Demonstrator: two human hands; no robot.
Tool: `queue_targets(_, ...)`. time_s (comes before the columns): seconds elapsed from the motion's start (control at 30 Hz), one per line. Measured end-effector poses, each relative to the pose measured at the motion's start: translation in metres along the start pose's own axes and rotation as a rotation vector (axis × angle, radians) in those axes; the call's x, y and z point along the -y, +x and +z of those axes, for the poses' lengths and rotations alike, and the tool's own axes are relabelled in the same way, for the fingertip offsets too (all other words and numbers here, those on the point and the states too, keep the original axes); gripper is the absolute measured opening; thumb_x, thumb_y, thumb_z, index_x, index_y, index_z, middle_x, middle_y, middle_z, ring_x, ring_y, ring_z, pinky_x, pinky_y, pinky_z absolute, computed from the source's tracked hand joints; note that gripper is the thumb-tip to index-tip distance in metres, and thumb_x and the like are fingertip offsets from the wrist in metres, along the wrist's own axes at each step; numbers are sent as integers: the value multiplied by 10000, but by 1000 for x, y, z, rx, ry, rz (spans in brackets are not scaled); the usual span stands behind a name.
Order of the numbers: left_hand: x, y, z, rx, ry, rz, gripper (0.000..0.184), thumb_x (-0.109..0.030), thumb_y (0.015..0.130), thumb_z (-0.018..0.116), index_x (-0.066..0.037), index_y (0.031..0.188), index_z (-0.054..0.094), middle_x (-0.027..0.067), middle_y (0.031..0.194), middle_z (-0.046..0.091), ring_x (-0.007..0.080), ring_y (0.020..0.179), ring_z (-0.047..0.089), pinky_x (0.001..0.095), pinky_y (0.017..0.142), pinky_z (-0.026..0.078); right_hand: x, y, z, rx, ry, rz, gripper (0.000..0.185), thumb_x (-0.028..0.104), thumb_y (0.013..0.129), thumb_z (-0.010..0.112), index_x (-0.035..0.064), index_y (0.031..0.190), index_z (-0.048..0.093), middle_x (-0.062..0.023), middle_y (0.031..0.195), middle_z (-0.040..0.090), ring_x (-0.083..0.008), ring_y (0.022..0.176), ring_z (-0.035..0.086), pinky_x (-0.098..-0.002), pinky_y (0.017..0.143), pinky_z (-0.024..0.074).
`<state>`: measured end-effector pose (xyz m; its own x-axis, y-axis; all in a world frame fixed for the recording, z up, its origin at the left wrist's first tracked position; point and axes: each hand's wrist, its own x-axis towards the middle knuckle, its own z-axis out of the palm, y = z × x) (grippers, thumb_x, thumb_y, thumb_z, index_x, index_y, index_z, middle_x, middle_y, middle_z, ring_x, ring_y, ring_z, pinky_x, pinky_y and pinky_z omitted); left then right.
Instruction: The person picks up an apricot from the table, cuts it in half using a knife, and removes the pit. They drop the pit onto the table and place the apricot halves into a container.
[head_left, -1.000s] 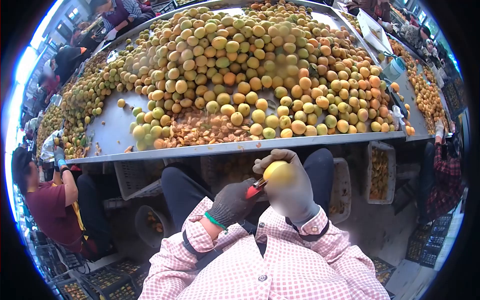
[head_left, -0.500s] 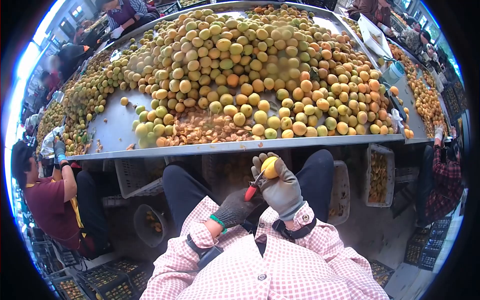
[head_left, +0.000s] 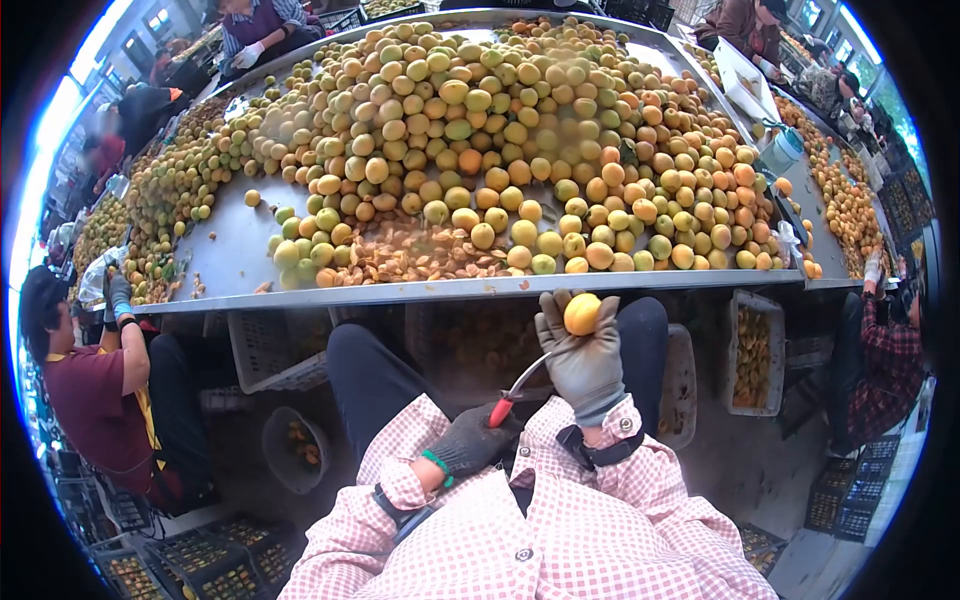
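Observation:
My left hand point(head_left: 474, 440), in a dark glove with a green cuff edge, is closed on the red handle of a knife point(head_left: 507, 402). The curved metal blade points up and right, its tip near the palm of my right hand point(head_left: 583, 362). That hand wears a grey glove and holds a yellow-orange fruit point(head_left: 582, 314) at its fingers, just below the table's front edge. On the metal table point(head_left: 232, 240) beyond lies a large heap of green, yellow and orange fruit point(head_left: 440, 100). Flat brownish-orange pieces point(head_left: 415, 252) are spread near the front edge.
White crates point(head_left: 755, 352) and a round bucket point(head_left: 296, 452) with fruit pieces stand below the table. A person in a maroon shirt point(head_left: 100, 410) sits at the left, another in plaid point(head_left: 882, 350) at the right. Others work across the table. Black crates point(head_left: 215, 560) lie lower left.
My right hand has moved up and right with the fruit and turned its palm into view. The knife blade has come away from the fruit, while my left hand has dropped slightly.

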<state>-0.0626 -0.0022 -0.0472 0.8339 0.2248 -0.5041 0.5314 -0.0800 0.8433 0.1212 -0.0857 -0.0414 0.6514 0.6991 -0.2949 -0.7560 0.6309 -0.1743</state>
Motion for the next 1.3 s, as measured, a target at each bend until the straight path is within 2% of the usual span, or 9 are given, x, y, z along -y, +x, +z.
queue_targets(0.23,-26,-2,-28,-269,-429,254,92,-126,879,654,-52,928,629,19,775,611,81,689,554,236,615,470,19,-13,6,198,-96,224,464,463,916,533,73,1167,529,-99,1110,604,-207,956,602,-246,703,494)
queue_targets(0.47,-59,18,-45,-344,2,448,462,-252,770,761,-79,1134,535,129,996,644,270,903,657,342,766,515,-8,-36,34,-286,-596,333,445,411,996,350,32,1003,583,-100,879,625,-120,596,543,-192,432,365)
queue_targets(0.63,-62,18,-42,-305,129,558,695,-350,693,817,-128,1246,460,116,1080,631,312,989,638,373,809,514,-11,-41,30,-62,-886,263,375,407,988,373,92,1051,565,-65,964,615,-141,886,617,-265,692,528)
queue_targets(0.73,-61,18,-45,-257,170,600,808,-418,646,833,-139,1289,431,106,1124,624,328,1012,627,388,830,510,-16,-41,20,-86,-499,355,310,337,974,424,71,1078,546,-94,1033,599,-198,953,605,-309,784,523)
queue_targets(0.8,-61,17,-45,-204,254,565,893,-465,619,831,-150,1335,399,125,1140,623,350,990,626,397,824,511,-22,-40,-15,291,-1615,-268,204,118,971,406,22,1088,542,-89,1136,552,-193,1000,561,-302,875,470)
queue_targets(0.9,-66,15,-46,-199,379,570,936,-493,596,826,-154,1354,395,144,1111,634,363,957,631,407,805,514,-18,-42,8,331,-1468,-104,309,124,802,604,38,1095,555,-161,1109,572,-326,1021,567,-367,908,454)
queue_targets(1.03,-68,16,-40,-205,374,546,829,-455,629,813,-121,1307,470,155,1068,648,363,928,638,404,785,517,-27,-52,31,404,-1664,-499,341,114,758,619,34,1084,561,-176,1067,577,-356,1007,560,-388,901,445)
queue_targets(1.07,-66,20,-35,-249,244,646,759,-436,652,801,-97,1266,510,158,1056,651,360,923,641,401,778,518,-36,-48,25,271,-1839,-798,181,116,827,574,20,980,558,-147,973,580,-298,906,579,-353,813,466)
queue_targets(1.3,-76,11,1,-303,-513,586,517,-283,816,690,-11,1227,534,116,1180,579,204,1091,557,310,922,429,-42,-41,60,164,-1242,-749,206,146,940,404,3,836,508,-76,799,540,-155,726,532,-258,668,430)
